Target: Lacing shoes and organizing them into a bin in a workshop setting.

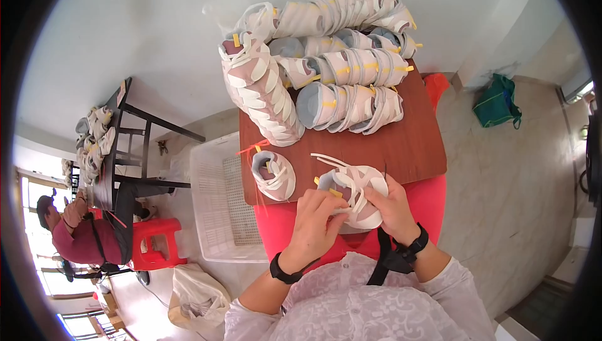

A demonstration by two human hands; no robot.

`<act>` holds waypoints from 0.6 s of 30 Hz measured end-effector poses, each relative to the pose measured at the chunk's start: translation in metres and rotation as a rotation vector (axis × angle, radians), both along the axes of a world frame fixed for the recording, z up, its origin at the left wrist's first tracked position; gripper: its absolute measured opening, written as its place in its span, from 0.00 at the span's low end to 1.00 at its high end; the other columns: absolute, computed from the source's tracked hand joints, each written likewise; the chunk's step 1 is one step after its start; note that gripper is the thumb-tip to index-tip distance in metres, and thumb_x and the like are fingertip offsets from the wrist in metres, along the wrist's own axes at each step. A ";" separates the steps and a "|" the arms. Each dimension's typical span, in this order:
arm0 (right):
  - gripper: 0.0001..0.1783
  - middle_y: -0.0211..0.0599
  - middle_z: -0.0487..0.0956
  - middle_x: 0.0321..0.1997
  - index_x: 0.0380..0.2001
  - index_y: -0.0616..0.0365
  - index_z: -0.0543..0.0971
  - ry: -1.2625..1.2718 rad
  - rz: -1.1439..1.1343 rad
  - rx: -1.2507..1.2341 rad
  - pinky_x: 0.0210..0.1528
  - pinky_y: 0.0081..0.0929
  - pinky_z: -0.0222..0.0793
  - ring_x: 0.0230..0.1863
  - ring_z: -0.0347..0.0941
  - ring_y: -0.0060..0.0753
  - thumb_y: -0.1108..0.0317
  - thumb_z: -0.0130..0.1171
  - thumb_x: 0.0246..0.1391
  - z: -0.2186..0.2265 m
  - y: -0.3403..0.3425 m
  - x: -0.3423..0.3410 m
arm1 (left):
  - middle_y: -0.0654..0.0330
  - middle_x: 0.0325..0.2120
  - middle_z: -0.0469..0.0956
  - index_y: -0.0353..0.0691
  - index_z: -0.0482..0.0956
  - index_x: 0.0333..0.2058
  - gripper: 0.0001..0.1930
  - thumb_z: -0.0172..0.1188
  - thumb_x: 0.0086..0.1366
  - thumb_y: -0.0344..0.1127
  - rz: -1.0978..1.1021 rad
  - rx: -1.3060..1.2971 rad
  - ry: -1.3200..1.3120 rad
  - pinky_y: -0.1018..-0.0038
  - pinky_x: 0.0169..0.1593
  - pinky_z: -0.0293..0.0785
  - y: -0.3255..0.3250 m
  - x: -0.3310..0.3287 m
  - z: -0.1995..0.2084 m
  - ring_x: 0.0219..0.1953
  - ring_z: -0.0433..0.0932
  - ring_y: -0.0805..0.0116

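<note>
A white and pinkish shoe upper (370,181) with white laces and yellow tabs is between my hands at the table's near edge. My right hand (396,210) grips its right side, thumb on top near the laces. My left hand (315,219) is closed at its left side, thumb and forefinger pinching what looks like a white shoelace; the fingertips partly hide it. A loose lace end (327,159) sticks out over the tabletop. Left of my hands stands another laced shoe upper (274,177) with an orange-red string by it.
Rows of nested shoe uppers (351,112) cover the far part of the brown table (414,146). A white plastic crate (210,215) stands at left. Beyond it, a person (91,241) sits by a black table near a red stool (157,244). A green bag (497,103) lies at right.
</note>
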State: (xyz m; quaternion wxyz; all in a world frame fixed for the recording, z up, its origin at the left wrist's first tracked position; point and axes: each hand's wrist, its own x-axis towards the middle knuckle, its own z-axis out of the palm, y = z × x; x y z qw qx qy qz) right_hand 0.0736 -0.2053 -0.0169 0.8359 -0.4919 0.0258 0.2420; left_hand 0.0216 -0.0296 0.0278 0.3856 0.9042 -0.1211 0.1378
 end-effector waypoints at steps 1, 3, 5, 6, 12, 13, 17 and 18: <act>0.17 0.34 0.77 0.45 0.50 0.65 0.71 0.000 0.001 -0.002 0.44 0.23 0.72 0.42 0.74 0.21 0.71 0.56 0.59 -0.001 0.001 0.000 | 0.58 0.33 0.74 0.40 0.76 0.36 0.15 0.66 0.47 0.24 -0.031 0.012 0.045 0.66 0.42 0.66 0.000 0.000 0.001 0.37 0.70 0.55; 0.17 0.33 0.77 0.44 0.50 0.65 0.71 0.082 -0.033 0.068 0.44 0.22 0.71 0.42 0.73 0.19 0.71 0.56 0.59 -0.002 0.003 -0.001 | 0.58 0.33 0.74 0.41 0.77 0.36 0.14 0.66 0.48 0.25 -0.047 0.056 0.074 0.66 0.41 0.66 -0.003 0.001 0.006 0.37 0.70 0.56; 0.17 0.32 0.77 0.44 0.50 0.65 0.71 0.063 -0.024 0.057 0.44 0.21 0.71 0.41 0.73 0.19 0.71 0.56 0.59 -0.001 0.003 -0.002 | 0.59 0.32 0.73 0.42 0.77 0.36 0.14 0.66 0.48 0.26 -0.063 0.099 0.104 0.66 0.40 0.66 -0.005 0.000 0.006 0.36 0.70 0.56; 0.17 0.32 0.77 0.43 0.50 0.64 0.72 0.042 -0.018 0.049 0.44 0.21 0.71 0.41 0.73 0.18 0.71 0.56 0.59 -0.001 0.004 -0.001 | 0.60 0.31 0.73 0.42 0.77 0.35 0.14 0.66 0.48 0.26 -0.027 0.102 0.091 0.65 0.39 0.66 -0.006 -0.001 0.004 0.36 0.70 0.57; 0.16 0.30 0.77 0.43 0.49 0.64 0.72 -0.039 0.016 -0.036 0.43 0.20 0.71 0.42 0.72 0.18 0.71 0.56 0.59 -0.002 0.001 -0.001 | 0.60 0.29 0.71 0.43 0.78 0.33 0.11 0.65 0.49 0.25 0.046 0.174 0.024 0.65 0.38 0.66 -0.007 -0.002 0.004 0.35 0.69 0.57; 0.16 0.30 0.77 0.43 0.49 0.64 0.72 -0.040 0.018 -0.037 0.43 0.20 0.71 0.42 0.72 0.18 0.71 0.56 0.59 -0.001 0.001 -0.001 | 0.60 0.29 0.71 0.43 0.77 0.32 0.10 0.65 0.49 0.25 0.020 0.161 0.029 0.66 0.38 0.66 -0.006 -0.001 0.003 0.34 0.69 0.57; 0.17 0.35 0.75 0.46 0.47 0.61 0.73 -0.322 -0.121 -0.369 0.41 0.21 0.72 0.39 0.74 0.21 0.71 0.60 0.54 0.011 0.010 -0.002 | 0.60 0.30 0.70 0.43 0.76 0.32 0.10 0.63 0.50 0.24 0.046 0.037 0.027 0.66 0.38 0.66 -0.005 -0.001 -0.006 0.34 0.69 0.58; 0.17 0.37 0.74 0.47 0.45 0.58 0.75 -0.543 -0.294 -0.536 0.38 0.21 0.72 0.36 0.75 0.23 0.72 0.61 0.50 0.015 0.013 -0.003 | 0.59 0.30 0.70 0.42 0.75 0.33 0.11 0.63 0.50 0.23 0.065 0.045 0.044 0.66 0.38 0.66 -0.008 -0.003 -0.008 0.34 0.70 0.58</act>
